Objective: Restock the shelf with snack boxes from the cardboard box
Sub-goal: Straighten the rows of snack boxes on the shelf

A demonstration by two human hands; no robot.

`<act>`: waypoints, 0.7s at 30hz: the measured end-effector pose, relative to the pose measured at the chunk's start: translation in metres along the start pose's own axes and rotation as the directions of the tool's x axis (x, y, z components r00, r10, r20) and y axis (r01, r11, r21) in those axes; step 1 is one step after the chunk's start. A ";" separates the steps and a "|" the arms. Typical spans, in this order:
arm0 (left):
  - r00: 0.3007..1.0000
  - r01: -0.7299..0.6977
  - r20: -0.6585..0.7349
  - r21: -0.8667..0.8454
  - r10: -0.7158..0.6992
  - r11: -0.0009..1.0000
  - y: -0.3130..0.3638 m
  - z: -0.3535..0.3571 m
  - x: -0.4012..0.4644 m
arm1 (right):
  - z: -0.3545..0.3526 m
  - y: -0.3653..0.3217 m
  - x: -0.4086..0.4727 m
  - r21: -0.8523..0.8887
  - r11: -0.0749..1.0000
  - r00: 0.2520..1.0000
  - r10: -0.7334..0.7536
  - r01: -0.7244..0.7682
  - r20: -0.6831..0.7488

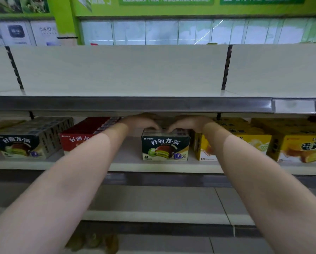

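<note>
A dark green snack box [165,147] with a chocolate pie picture stands on the middle shelf [128,165], front face toward me. Both my arms reach in under the upper shelf. My left hand [141,121] rests on the box's top left edge and my right hand [188,122] on its top right edge, fingers curled down onto it. The fingertips are blurred and partly hidden by the shelf rail above. The cardboard box is not in view.
Left of it stand a red snack box [80,142] and a row of dark green boxes [25,142]. Yellow boxes [289,145] fill the right side. The upper shelf rail [128,104] hangs just above my hands. Lower shelves run below.
</note>
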State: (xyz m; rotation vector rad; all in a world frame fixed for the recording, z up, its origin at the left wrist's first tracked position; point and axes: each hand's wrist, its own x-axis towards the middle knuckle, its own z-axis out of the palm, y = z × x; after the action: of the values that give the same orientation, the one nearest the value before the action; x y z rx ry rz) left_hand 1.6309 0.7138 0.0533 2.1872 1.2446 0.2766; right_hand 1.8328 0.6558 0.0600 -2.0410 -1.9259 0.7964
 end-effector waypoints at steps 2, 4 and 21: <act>0.987 0.080 0.129 0.107 -0.094 0.991 0.003 -0.002 -0.012 | 0.000 0.000 -0.010 -0.125 0.990 0.994 0.081 -0.071 0.077; 0.989 0.084 0.100 0.218 -0.108 0.972 0.002 0.002 -0.014 | 0.006 -0.001 -0.009 -0.306 0.945 0.989 0.139 -0.115 0.057; 0.918 -0.153 -0.313 0.285 0.243 0.946 0.047 0.060 -0.028 | 0.027 0.022 -0.057 -0.277 0.951 0.814 -0.269 0.139 -0.515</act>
State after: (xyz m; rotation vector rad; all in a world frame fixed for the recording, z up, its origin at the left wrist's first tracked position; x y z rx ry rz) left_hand 1.6762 0.6487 0.0367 2.5767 1.2975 0.6395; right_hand 1.8375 0.5927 0.0396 -1.8492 -1.8966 -0.0786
